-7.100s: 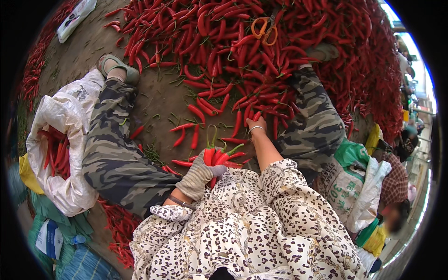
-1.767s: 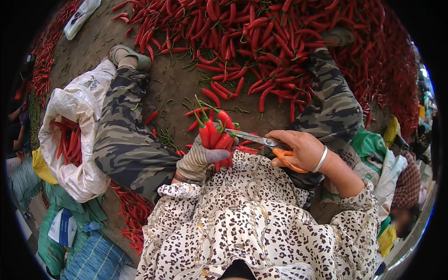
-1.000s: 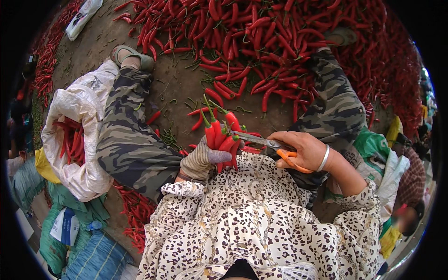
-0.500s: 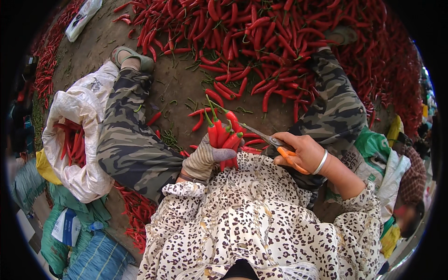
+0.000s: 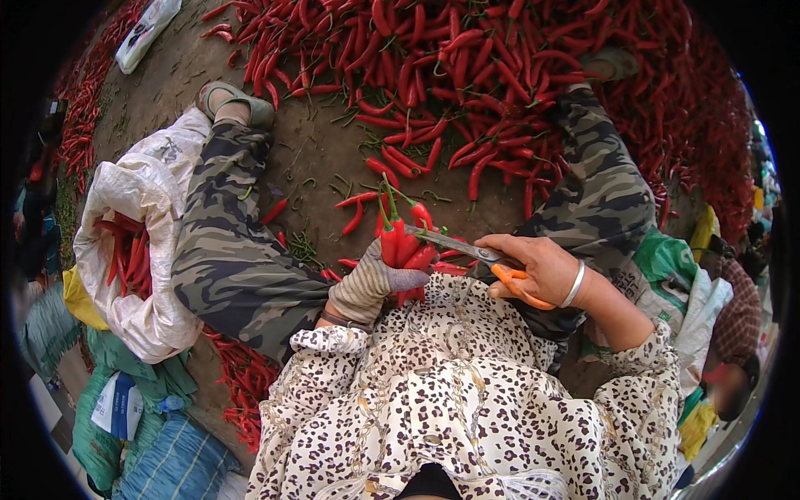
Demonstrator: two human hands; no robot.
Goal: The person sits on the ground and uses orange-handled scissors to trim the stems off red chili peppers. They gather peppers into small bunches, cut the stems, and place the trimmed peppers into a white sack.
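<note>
In front of my lap, my gloved left hand (image 5: 369, 283) is closed around a small bunch of red chilli peppers (image 5: 403, 246). Several green stems stick up from the bunch. My bare right hand (image 5: 533, 268), a pale bangle at its wrist, grips a pair of scissors (image 5: 515, 282) by the orange handles. The scissor blades point left and lie against the bunch, close to the stem of one pepper. Whether the blades touch that stem I cannot tell.
A large heap of red chillies (image 5: 467, 58) spreads across the ground ahead. To the left, a white woven sack (image 5: 154, 321) holds more peppers. Cut stems (image 5: 302, 248) litter the soil between my legs. Green and blue sacks (image 5: 171, 458) lie lower left; another person (image 5: 733, 317) is at far right.
The scissor blades have shifted slightly down and left among the peppers. The bunch in my left hand has moved a little, and its peppers sit differently.
</note>
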